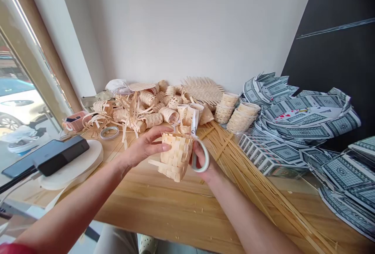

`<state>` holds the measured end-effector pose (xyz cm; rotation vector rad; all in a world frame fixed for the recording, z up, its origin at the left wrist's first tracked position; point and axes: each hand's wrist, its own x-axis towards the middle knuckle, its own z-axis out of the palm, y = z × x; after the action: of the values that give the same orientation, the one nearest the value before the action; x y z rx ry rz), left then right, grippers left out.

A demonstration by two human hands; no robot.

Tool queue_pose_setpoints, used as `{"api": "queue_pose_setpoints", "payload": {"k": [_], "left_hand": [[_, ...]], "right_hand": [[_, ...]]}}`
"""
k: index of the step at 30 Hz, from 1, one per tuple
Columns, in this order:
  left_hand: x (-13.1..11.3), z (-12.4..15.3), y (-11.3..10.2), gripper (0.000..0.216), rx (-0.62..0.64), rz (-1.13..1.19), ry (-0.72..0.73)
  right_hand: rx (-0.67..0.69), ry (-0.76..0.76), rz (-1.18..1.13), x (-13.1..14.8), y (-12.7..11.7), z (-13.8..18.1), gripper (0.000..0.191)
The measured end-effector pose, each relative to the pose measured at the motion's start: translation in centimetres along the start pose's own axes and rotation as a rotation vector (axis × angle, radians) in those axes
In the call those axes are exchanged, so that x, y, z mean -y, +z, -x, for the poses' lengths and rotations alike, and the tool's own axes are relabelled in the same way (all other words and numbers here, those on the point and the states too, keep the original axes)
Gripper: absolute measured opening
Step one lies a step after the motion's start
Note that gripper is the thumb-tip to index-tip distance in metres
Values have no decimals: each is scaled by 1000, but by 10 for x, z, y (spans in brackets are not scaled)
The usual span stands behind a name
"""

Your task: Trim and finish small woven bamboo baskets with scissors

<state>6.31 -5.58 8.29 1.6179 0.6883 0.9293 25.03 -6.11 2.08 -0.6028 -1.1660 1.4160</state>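
Note:
A small woven basket of pale wood strips is held up over the near middle of the table. My left hand grips its upper left rim, thumb on the outer wall and fingers behind. One loose strip end juts from the basket's lower left side. At the basket's right edge, my right hand has its fingers through the handles of a pair of scissors with white handles. The blades point upward past the rim and look partly apart. Whether they touch a strip cannot be made out.
Several finished baskets and a heap of woven pieces lie along the wall. Long strips run across the table's right side. Folded playing-card constructions stand at right. A tape roll and a phone are at left.

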Motion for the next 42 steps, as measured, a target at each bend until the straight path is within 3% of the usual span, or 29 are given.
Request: {"api": "queue_pose_setpoints", "payload": {"k": [5, 14, 18, 26, 30, 33, 36, 39, 42], "left_hand": [[2, -1, 8, 20, -57, 147, 15], [5, 1, 15, 21, -150, 227, -15], [8, 5, 13, 16, -72, 246, 5], [10, 5, -7, 21, -56, -40, 102], [12, 3, -27, 20, -64, -351, 169], [21, 4, -41, 23, -20, -485, 185], [32, 6, -51, 26, 12, -466, 187], [41, 7, -55, 25, 4, -481, 219], [49, 7, -56, 30, -70, -518, 279]], "right_hand": [[13, 83, -56, -9, -4, -2, 50], [-59, 98, -69, -17, -6, 0, 50], [-74, 94, -52, -14, -3, 1, 56], [-248, 29, 76, -4, -8, -4, 51], [-261, -120, 400, 14, -13, 0, 41], [-131, -214, 778, 22, -13, 5, 33], [10, -260, 1028, 21, -11, 8, 30], [105, -285, 1165, 14, -6, 8, 26], [108, -280, 1140, 6, -1, 8, 25]]}}
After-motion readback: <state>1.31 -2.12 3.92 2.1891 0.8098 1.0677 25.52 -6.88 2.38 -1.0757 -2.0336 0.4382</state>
